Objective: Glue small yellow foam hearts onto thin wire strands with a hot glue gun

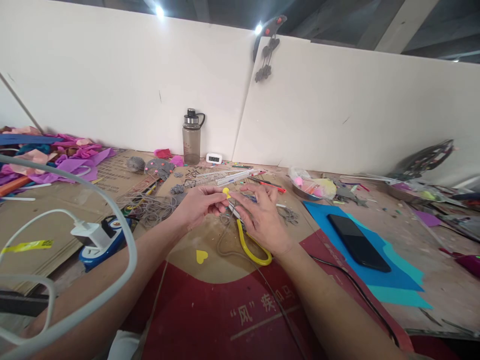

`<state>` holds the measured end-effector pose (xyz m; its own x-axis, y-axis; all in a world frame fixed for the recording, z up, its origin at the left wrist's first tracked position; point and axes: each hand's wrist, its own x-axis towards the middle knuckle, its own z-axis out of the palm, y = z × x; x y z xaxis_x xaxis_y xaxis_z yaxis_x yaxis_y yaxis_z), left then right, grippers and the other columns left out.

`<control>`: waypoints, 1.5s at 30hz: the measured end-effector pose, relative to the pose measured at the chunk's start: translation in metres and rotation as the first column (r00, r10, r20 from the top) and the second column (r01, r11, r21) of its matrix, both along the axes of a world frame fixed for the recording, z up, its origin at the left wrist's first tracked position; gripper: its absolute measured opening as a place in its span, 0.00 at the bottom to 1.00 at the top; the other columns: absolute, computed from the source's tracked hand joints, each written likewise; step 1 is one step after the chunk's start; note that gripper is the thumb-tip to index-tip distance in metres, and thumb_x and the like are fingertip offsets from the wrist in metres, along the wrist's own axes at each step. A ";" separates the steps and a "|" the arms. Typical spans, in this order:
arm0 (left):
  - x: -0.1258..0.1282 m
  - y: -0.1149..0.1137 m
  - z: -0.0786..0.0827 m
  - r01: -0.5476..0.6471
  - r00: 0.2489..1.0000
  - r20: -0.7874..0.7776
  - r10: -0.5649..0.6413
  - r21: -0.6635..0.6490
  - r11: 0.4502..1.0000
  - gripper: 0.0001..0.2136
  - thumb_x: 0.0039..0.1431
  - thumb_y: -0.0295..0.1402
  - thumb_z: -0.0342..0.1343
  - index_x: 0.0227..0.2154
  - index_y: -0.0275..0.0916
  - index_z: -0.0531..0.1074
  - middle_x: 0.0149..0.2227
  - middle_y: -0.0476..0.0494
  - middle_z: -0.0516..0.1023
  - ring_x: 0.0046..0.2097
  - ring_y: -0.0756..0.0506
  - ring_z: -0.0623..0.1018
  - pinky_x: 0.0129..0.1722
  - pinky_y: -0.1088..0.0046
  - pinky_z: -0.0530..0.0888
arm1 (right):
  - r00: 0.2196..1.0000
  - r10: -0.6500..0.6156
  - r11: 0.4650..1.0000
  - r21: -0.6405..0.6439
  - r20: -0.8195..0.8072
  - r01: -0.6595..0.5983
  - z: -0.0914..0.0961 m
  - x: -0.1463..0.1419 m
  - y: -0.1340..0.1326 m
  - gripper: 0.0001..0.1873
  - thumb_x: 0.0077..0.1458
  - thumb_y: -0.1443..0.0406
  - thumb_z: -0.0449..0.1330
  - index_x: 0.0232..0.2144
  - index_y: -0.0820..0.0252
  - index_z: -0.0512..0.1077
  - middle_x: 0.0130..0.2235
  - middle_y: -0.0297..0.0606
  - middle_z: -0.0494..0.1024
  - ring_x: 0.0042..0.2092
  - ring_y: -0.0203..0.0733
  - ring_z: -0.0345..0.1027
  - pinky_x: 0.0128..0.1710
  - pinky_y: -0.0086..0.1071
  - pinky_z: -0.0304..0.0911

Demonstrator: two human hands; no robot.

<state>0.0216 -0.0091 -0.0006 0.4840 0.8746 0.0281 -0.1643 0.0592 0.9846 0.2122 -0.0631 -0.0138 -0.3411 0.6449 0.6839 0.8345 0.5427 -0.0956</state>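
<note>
My left hand (pixel 204 204) pinches a small yellow piece (pixel 226 192) between thumb and fingertips, above the cardboard. It looks like a bit of paper or felt; its exact shape is partly hidden. Close on the right, my right hand (pixel 264 215) has its fingers apart, with a fingertip at or very near the yellow piece; whether it touches I cannot tell. Under my right hand lies a pair of scissors with yellow handles (pixel 245 245), its blades partly covered. A yellow heart-shaped cutout (pixel 201 257) rests flat on the cardboard nearer to me.
Grey cord (pixel 153 210) lies tangled left of my hands. A blue power strip (pixel 103 245) with white cables stands at the left. Behind are a water bottle (pixel 191 140) and a small clock (pixel 213 158). A black phone (pixel 358 242) lies on blue sheets (pixel 397 277) at the right.
</note>
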 end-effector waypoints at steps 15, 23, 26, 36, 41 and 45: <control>0.002 0.001 -0.003 -0.012 1.000 -0.021 0.013 0.021 1.000 0.08 0.50 0.35 0.64 0.26 0.34 0.76 0.25 0.46 0.77 0.23 0.54 0.73 0.24 0.79 0.69 | 1.000 0.010 0.999 0.040 0.006 -0.010 0.003 0.001 -0.002 0.17 0.62 0.65 0.52 0.51 0.53 0.72 0.53 0.43 0.68 0.51 0.48 0.56 0.52 0.46 0.52; 0.002 -0.001 0.001 -0.003 1.000 0.000 0.003 0.001 1.000 0.08 0.50 0.35 0.64 0.27 0.34 0.77 0.25 0.47 0.77 0.23 0.55 0.73 0.24 0.80 0.69 | 0.995 -0.058 0.997 0.047 0.083 0.054 0.001 0.000 -0.001 0.21 0.61 0.64 0.53 0.56 0.47 0.67 0.56 0.40 0.67 0.51 0.51 0.53 0.51 0.49 0.52; 0.002 -0.002 0.002 0.000 1.000 0.024 0.001 -0.019 1.000 0.08 0.50 0.35 0.64 0.27 0.34 0.76 0.24 0.47 0.77 0.23 0.55 0.72 0.24 0.81 0.69 | 0.992 -0.073 0.995 0.071 0.102 0.066 -0.001 0.001 -0.001 0.21 0.61 0.64 0.54 0.56 0.46 0.68 0.56 0.39 0.67 0.51 0.52 0.53 0.51 0.49 0.52; 0.002 -0.003 0.003 0.025 0.999 0.039 -0.024 -0.036 0.999 0.08 0.49 0.35 0.65 0.26 0.34 0.76 0.24 0.47 0.77 0.22 0.55 0.72 0.23 0.80 0.69 | 0.986 -0.086 0.992 0.103 0.141 0.072 -0.001 0.002 0.000 0.20 0.62 0.63 0.53 0.55 0.46 0.69 0.56 0.38 0.68 0.52 0.53 0.52 0.51 0.49 0.53; 0.001 -0.003 0.004 0.030 0.999 0.040 -0.029 -0.032 0.999 0.08 0.49 0.34 0.65 0.27 0.33 0.76 0.24 0.47 0.77 0.22 0.55 0.72 0.24 0.80 0.69 | 0.981 -0.097 0.991 0.105 0.168 0.080 0.000 0.002 -0.001 0.21 0.62 0.62 0.52 0.57 0.47 0.67 0.57 0.39 0.67 0.52 0.53 0.52 0.50 0.48 0.53; 0.002 -0.003 0.005 -0.007 0.998 0.063 0.009 -0.041 0.999 0.07 0.48 0.33 0.65 0.26 0.33 0.76 0.24 0.47 0.77 0.22 0.56 0.72 0.22 0.81 0.67 | 0.971 -0.102 0.991 0.104 0.215 0.081 0.001 0.003 -0.001 0.22 0.62 0.62 0.52 0.58 0.46 0.66 0.57 0.40 0.67 0.52 0.53 0.52 0.50 0.48 0.52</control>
